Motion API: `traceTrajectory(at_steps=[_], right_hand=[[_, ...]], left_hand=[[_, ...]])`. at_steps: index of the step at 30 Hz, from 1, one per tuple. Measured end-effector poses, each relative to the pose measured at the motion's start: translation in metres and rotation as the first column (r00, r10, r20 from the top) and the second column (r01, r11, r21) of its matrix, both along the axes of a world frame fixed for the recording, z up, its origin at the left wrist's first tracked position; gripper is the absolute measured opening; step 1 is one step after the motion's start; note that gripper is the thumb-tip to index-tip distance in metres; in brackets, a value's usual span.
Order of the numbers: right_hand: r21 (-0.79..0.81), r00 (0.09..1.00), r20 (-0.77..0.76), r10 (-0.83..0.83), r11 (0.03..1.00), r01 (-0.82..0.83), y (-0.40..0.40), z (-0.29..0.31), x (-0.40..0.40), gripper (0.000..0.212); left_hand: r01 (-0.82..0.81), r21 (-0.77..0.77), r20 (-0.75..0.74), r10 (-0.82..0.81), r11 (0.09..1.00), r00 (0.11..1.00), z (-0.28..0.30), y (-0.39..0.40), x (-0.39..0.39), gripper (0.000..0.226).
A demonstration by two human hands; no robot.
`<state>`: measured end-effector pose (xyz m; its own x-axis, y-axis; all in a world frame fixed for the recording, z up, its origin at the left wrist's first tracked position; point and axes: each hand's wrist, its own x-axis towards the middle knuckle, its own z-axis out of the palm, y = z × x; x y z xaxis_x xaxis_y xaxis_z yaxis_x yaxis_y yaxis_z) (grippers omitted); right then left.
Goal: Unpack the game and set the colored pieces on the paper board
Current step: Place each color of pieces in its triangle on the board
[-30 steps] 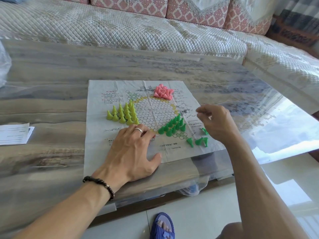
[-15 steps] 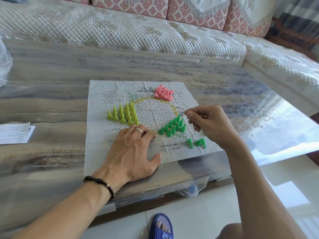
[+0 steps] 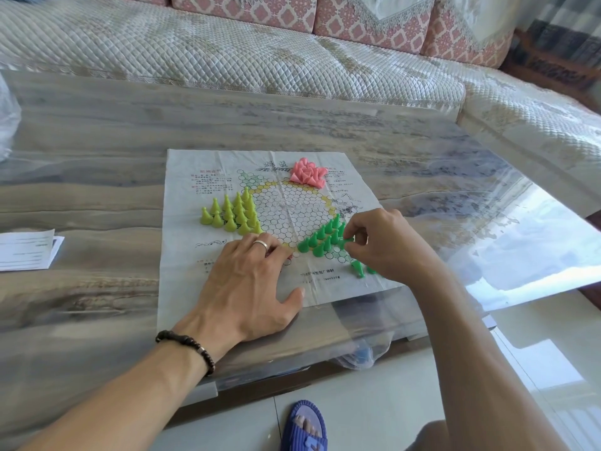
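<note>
Paper board (image 3: pixel 266 288) spread flat on a wood-grain table (image 3: pixel 97 196), print side up, with a ring of small hexagon cells in the middle.

Left hand (image 3: pixel 242 288) pressed palm down on the near part of the board, fingers spread and flat — gripping nothing. Silver ring (image 3: pixel 261 245) on one finger, dark bead bracelet (image 3: pixel 188 348) at the wrist.

Right hand (image 3: pixel 387 247) at the right side of the board, thumb and forefinger pinched on one green piece (image 3: pixel 346 241), held tilted just beside the upright green group (image 3: pixel 320 237). Green group standing in close rows at the near-right rim of the cell ring. More loose green pieces (image 3: pixel 357 267) lying on the board near its near-right corner, partly hidden under the right hand — number not clear.

Yellow-green pieces (image 3: pixel 232 214) upright in a triangle at the left rim of the cell ring. Pink pieces (image 3: pixel 308 173) lying in a heap at the far side of the ring, not standing.

White leaflet (image 3: pixel 27 250) on the table, well apart to the left of the board. Quilted sofa (image 3: pixel 227 60) beyond the far edge of the table. Blue slipper (image 3: pixel 304 426) on the floor, nearer than the board.
</note>
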<state>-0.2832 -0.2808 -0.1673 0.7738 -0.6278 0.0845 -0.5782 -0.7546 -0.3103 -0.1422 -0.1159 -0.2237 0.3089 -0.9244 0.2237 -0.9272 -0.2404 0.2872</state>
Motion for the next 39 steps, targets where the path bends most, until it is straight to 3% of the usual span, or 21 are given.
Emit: traceTrajectory(at_steps=[11, 18, 20, 29, 35, 39], right_hand=[[-0.032, 0.992, -0.126, 0.015, 0.999, -0.019, 0.0, -0.002, 0.009, 0.016], [0.059, 0.999, -0.03, 0.024, 0.998, -0.022, -0.001, 0.004, 0.004, 0.004], [0.083, 1.0, 0.006, -0.003, 0.997, 0.003, -0.005, 0.008, -0.004, 0.009], [0.128, 0.979, -0.205, -0.019, 0.991, 0.046, -0.006, 0.007, -0.014, 0.007], [0.135, 0.98, -0.198, -0.011, 0.99, 0.038, -0.007, 0.004, -0.01, 0.008], [0.116, 0.997, -0.064, -0.032, 0.993, 0.039, -0.006, 0.006, -0.011, 0.007]], left_hand=[[0.002, 0.002, -0.004, -0.002, 1.0, 1.0, 0.0, 0.0, 0.0, 0.063], [0.0, 0.0, -0.007, 0.0, 1.0, 1.0, 0.0, 0.0, 0.0, 0.06], [0.0, -0.006, -0.01, 0.0, 1.0, 1.0, 0.0, 0.0, 0.0, 0.059], [0.001, 0.0, -0.005, -0.001, 1.0, 1.0, 0.001, 0.0, 0.0, 0.058], [0.001, 0.002, -0.002, -0.001, 1.0, 1.0, 0.001, 0.001, 0.0, 0.058], [0.003, 0.01, -0.003, -0.003, 1.0, 1.0, 0.001, 0.0, 0.0, 0.06]])
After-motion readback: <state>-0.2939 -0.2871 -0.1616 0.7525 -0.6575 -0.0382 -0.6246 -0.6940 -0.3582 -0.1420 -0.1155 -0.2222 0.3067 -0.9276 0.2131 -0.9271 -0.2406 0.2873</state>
